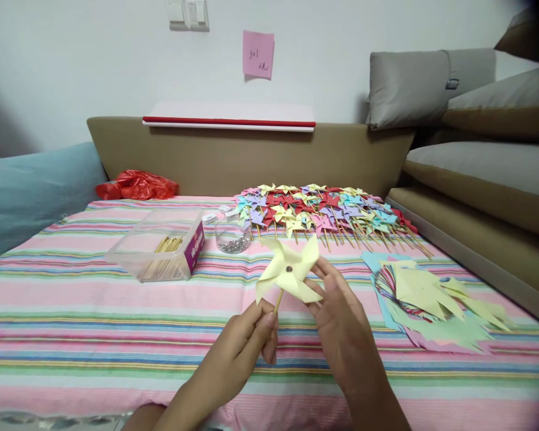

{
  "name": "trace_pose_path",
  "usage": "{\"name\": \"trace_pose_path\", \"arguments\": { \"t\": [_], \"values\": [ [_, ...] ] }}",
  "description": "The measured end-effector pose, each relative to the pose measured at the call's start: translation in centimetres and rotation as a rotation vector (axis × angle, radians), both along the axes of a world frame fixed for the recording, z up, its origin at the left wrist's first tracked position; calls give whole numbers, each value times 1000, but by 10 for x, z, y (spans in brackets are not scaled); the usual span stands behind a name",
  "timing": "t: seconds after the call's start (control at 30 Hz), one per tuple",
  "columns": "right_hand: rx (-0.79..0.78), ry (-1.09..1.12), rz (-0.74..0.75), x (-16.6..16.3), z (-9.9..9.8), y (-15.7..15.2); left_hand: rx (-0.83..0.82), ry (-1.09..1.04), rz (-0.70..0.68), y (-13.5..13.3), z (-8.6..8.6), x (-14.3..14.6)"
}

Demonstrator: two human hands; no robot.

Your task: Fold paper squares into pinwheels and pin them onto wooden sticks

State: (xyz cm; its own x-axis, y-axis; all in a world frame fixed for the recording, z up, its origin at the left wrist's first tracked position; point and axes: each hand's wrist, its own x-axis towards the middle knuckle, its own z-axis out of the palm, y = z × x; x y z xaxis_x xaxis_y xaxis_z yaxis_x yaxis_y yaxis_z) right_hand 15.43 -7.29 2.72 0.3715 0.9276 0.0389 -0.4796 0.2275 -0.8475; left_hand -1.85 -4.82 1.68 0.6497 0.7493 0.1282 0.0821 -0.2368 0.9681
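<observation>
A pale yellow paper pinwheel (288, 270) on a thin wooden stick is held up over the striped cloth. My left hand (247, 336) is closed in a pinch on the stick just below the wheel. My right hand (339, 320) touches the wheel's right blades with its fingertips, fingers curled around their edge. A dark pin head shows at the wheel's centre.
A heap of finished coloured pinwheels (323, 212) lies behind. Cut paper sheets (431, 299) are stacked at the right. A clear box of sticks (161, 251) and a small tub of pins (233, 238) stand at the left. A red bag (137, 185) lies farther back by a sofa.
</observation>
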Motion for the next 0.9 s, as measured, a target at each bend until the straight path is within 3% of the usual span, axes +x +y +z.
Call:
{"name": "trace_pose_path", "arguments": {
  "t": [0.13, 0.23, 0.33, 0.5, 0.7, 0.8, 0.9],
  "values": [
    [-180, -195, -81, 8, -19, 5, -101, -178, 212, 2, -8, 12],
    [-215, -541, 117, -5, -28, 3, -114, -244, 420, 10, -17, 15],
    [-152, -749, 267, -29, -29, 0, -166, -283, 501, 18, -23, 15],
    [-81, -835, 236, -51, -34, 6, -320, -320, 483, 26, -27, 18],
    [-127, -975, 189, -48, -45, 3, -332, -289, 440, 30, -21, 22],
    [-149, -993, 176, -39, -41, 0, -404, -284, 353, 29, -23, 27],
    [-155, -992, 145, -9, -32, 5, -384, -258, 319, 25, -36, 34]
  ]
}}
